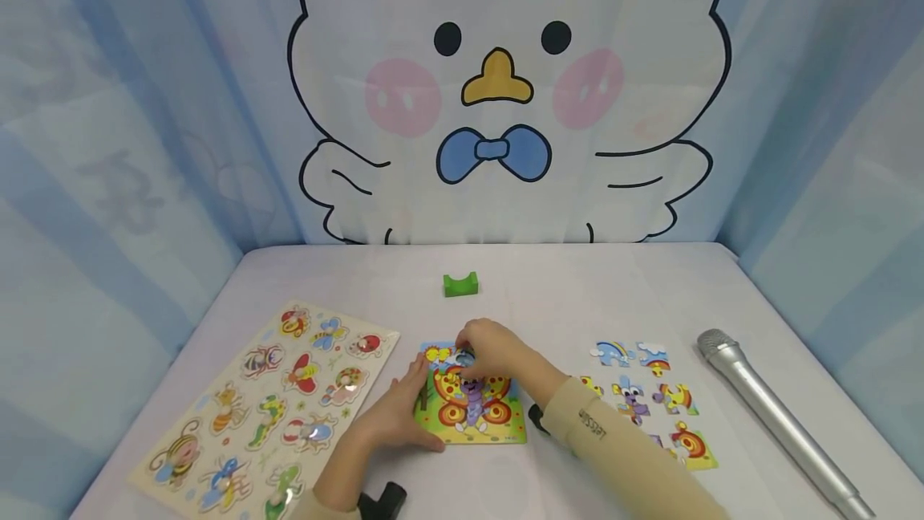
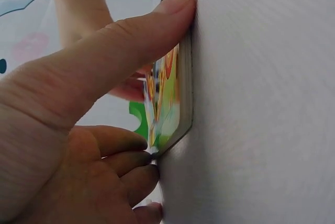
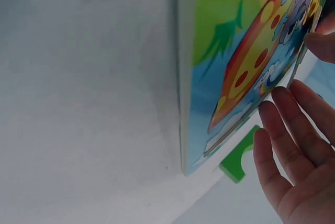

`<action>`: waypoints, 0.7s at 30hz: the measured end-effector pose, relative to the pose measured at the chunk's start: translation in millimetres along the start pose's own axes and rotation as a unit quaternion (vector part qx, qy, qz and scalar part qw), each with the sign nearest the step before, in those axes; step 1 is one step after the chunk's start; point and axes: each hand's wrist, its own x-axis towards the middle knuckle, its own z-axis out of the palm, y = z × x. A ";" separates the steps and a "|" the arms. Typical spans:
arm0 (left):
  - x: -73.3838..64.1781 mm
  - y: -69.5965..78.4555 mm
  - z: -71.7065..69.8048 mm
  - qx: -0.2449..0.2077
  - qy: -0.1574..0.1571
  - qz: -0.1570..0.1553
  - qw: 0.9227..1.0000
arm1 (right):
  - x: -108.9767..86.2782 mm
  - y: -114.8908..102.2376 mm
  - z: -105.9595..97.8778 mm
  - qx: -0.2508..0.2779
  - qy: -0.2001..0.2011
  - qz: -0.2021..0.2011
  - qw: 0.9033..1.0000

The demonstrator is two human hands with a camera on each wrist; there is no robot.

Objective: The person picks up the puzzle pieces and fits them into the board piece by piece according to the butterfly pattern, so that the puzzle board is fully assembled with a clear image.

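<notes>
Head view, lower centre: right hand point(image 1: 494, 350) pinches a jigsaw piece point(image 1: 464, 358); if the outstretched left hand point(image 1: 395, 416) slackens, I fear the butterfly jigsaw point(image 1: 498, 432) slides.

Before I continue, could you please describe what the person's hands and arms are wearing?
The left hand and right hand are bare. The left sleeve and right sleeve are beige; dark lettering marks the right one near its cuff. A black object shows by each sleeve.

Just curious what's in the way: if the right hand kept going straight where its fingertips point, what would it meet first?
The right hand would probably meet the butterfly puzzle board first; any gap between them is unclear.
</notes>
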 end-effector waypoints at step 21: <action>0.7 -2.2 0.3 -0.013 -0.001 0.004 1.000 | 9.7 -15.6 7.3 -0.015 -0.006 0.025 1.000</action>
